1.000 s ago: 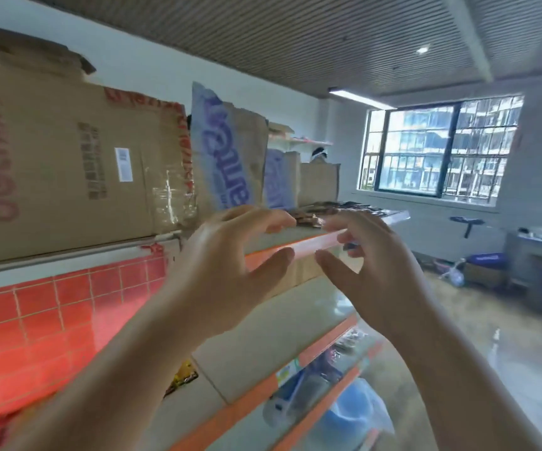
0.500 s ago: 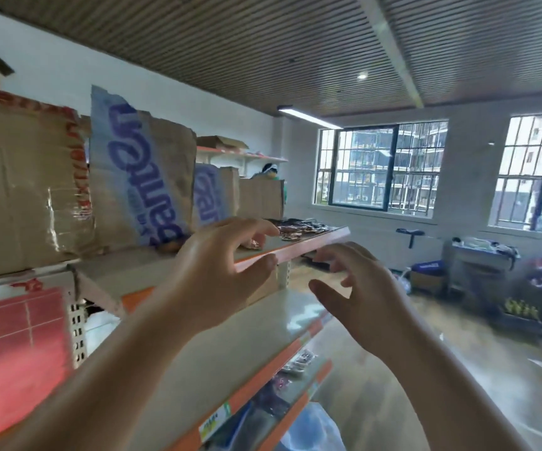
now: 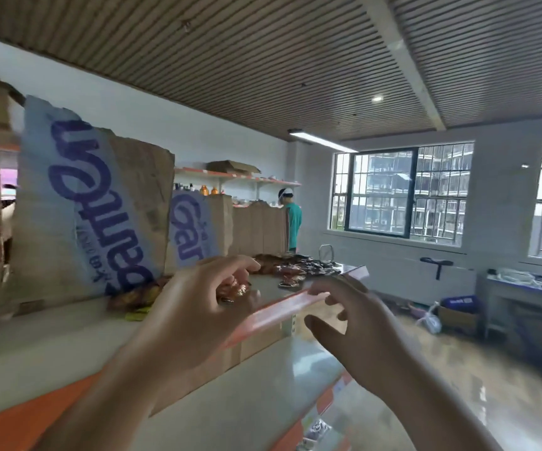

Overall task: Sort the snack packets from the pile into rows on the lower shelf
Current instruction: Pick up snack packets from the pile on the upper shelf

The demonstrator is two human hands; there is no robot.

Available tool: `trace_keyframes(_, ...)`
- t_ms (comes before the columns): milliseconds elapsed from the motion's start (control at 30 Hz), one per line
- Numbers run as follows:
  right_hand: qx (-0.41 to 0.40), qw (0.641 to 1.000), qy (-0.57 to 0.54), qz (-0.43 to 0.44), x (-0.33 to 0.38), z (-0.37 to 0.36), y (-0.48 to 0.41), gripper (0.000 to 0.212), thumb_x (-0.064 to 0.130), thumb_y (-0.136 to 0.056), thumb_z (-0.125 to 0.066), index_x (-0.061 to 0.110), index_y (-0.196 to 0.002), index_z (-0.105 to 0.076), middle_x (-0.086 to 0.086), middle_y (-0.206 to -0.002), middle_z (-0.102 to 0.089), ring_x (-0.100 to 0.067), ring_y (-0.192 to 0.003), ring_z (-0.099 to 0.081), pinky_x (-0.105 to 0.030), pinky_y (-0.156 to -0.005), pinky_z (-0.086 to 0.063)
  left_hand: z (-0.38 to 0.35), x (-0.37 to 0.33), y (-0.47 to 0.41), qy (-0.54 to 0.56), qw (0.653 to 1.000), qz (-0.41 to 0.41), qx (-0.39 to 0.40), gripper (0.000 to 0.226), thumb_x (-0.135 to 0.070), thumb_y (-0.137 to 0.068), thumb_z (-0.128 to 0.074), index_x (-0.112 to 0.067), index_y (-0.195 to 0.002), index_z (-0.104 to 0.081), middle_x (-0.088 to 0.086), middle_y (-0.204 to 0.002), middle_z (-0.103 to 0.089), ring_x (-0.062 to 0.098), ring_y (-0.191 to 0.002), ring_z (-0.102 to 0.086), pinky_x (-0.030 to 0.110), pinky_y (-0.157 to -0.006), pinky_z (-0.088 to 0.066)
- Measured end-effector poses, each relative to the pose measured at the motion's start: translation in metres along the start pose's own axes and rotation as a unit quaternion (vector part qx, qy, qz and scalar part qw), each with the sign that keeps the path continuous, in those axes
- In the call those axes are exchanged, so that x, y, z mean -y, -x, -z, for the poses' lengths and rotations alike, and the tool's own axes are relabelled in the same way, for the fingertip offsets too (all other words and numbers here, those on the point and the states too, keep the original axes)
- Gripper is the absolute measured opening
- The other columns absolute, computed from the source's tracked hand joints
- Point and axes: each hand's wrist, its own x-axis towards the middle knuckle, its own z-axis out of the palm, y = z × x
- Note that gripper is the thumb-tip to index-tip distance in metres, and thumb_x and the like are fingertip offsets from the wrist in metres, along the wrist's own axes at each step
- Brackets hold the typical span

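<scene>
Both hands up at the top shelf [image 3: 68, 333] now, mid-frame. My left hand [image 3: 188, 323] is curled with fingers and thumb drawn in toward a glossy brown packet [image 3: 235, 290] lying just past the fingertips; whether it's pinched or only being reached for I can't tell, the picture is smeared with motion. My right hand [image 3: 357, 330] sits just right of centre, fingers spread and thumb apart, nothing in it, hovering in front of the shelf's orange edge strip [image 3: 282, 309], ready, I'd say, to take a packet or steady the edge.

The pile [image 3: 299, 270] of snack packets is farther along the same shelf, centre-right of the frame, a dark heap spilling toward the far end. A few more crumpled packets [image 3: 136, 297] lie against the foot of the torn cardboard box [image 3: 94, 206] with the blue lettering, left of centre; the boxes stand along the back, which keeps packets pushed to the front where they're easy to grab.

The lower shelf [image 3: 247, 408] runs across the bottom centre, pale and bare where I can see it, no rows laid there in view. Judging from that, sorting is at an early stage: pick up here, carry down there.

A person in a green shirt [image 3: 292, 219] stands far off near the window [image 3: 403, 193], well clear of my reach
</scene>
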Motion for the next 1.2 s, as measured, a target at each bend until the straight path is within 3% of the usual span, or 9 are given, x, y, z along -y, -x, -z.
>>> trace_keyframes(100, 0.003, 1.000, -0.017, 0.010, -0.027, -0.009, -0.028, 0.036, 0.057, -0.078, -0.057, 0.048, -0.113, -0.056, 0.032, -0.118, -0.055, 0.005, -0.108, -0.056, -0.009, -0.077, -0.044, -0.011, 0.011, -0.024, 0.010, 1.000, 0.018, -0.009, 0.039, -0.071, -0.079, -0.052, -0.073, -0.118, -0.050, -0.046, -0.118, -0.055, -0.022, -0.112, -0.049, 0.014, -0.084, -0.044)
trace_keyframes(233, 0.002, 0.999, -0.040, 0.012, -0.059, -0.020, -0.056, 0.036, 0.059, -0.077, -0.055, 0.046, -0.111, -0.056, 0.029, -0.116, -0.056, 0.002, -0.106, -0.057, -0.019, -0.080, -0.050, -0.027, 0.022, -0.048, 0.005, 0.999, 0.037, 0.001, 0.032, -0.059, -0.082, -0.059, -0.070, -0.112, -0.054, -0.043, -0.112, -0.059, -0.022, -0.110, -0.049, 0.015, -0.086, -0.044)
trace_keyframes(367, 0.008, 0.997, -0.076, 0.020, -0.081, -0.040, -0.081, 0.031, 0.046, -0.084, -0.068, 0.041, -0.113, -0.060, 0.026, -0.114, -0.057, 0.001, -0.107, -0.056, -0.014, -0.081, -0.047, -0.034, 0.035, -0.061, -0.037, 0.999, 0.037, 0.013, 0.032, -0.058, -0.085, -0.060, -0.068, -0.115, -0.055, -0.044, -0.117, -0.056, -0.020, -0.112, -0.049, 0.012, -0.084, -0.040)
trace_keyframes(533, 0.044, 0.991, -0.122, 0.043, -0.104, -0.083, -0.115, 0.038, 0.060, -0.078, -0.056, 0.046, -0.113, -0.056, 0.027, -0.111, -0.056, 0.002, -0.104, -0.056, -0.023, -0.084, -0.051, -0.035, 0.066, -0.074, -0.079, 0.993, 0.083, 0.005, 0.032, -0.051, -0.086, -0.067, -0.074, -0.105, -0.055, -0.045, -0.115, -0.056, -0.020, -0.111, -0.051, 0.009, -0.081, -0.040)
trace_keyframes(667, 0.082, 0.985, -0.140, 0.057, -0.131, -0.110, -0.155, 0.040, 0.065, -0.079, -0.057, 0.049, -0.115, -0.055, 0.037, -0.110, -0.053, 0.012, -0.104, -0.052, -0.012, -0.079, -0.043, -0.041, 0.088, -0.082, -0.133, 0.982, 0.132, 0.011, 0.025, -0.057, -0.087, -0.064, -0.069, -0.107, -0.056, -0.042, -0.112, -0.058, -0.018, -0.109, -0.051, 0.016, -0.081, -0.043)
trace_keyframes(800, 0.144, 0.973, -0.163, 0.082, -0.160, -0.137, -0.204, 0.029, 0.059, -0.080, -0.065, 0.050, -0.106, -0.057, 0.035, -0.107, -0.057, 0.013, -0.093, -0.057, -0.010, -0.065, -0.048, -0.055, 0.096, -0.102, -0.205, 0.960, 0.187, 0.042, 0.029, -0.068, -0.084, -0.060, -0.066, -0.112, -0.056, -0.036, -0.107, -0.060, -0.018, -0.102, -0.052, 0.020, -0.080, -0.048)
trace_keyframes(933, 0.221, 0.953, -0.165, 0.122, -0.184, -0.164, -0.250, 0.024, 0.045, -0.086, -0.075, 0.049, -0.102, -0.057, 0.022, -0.107, -0.063, 0.000, -0.087, -0.065, -0.031, -0.076, -0.059, -0.076, 0.100, -0.131, -0.242, 0.933, 0.257, 0.071, 0.023, -0.069, -0.083, -0.064, -0.074, -0.102, -0.051, -0.036, -0.104, -0.060, -0.018, -0.094, -0.056, 0.018, -0.074, -0.050)
trace_keyframes(1033, 0.339, 0.917, -0.142, 0.156, -0.192, -0.182, -0.284, 0.020, 0.039, -0.090, -0.072, 0.045, -0.103, -0.059, 0.016, -0.110, -0.063, -0.009, -0.081, -0.066, -0.025, -0.065, -0.057, -0.094, 0.109, -0.157, -0.271, 0.907, 0.311, 0.085, 0.028, -0.069, -0.084, -0.066, -0.066, -0.110, -0.056, -0.035, -0.101, -0.061, -0.011, -0.091, -0.060, 0.020, -0.076, -0.051)
trace_keyframes(1200, 0.447, 0.851, -0.044, 0.271, -0.179, -0.198, -0.334, 0.027, 0.047, -0.090, -0.067, 0.037, -0.115, -0.063, 0.012, -0.114, -0.061, -0.012, -0.099, -0.060, -0.031, -0.082, -0.052, -0.108, 0.125, -0.193, -0.287, 0.836, 0.408, 0.227, 0.032, -0.049, -0.093, -0.066, -0.055, -0.124, -0.062, -0.028, -0.114, -0.064, -0.004, -0.099, -0.059, 0.021, -0.079, -0.047)
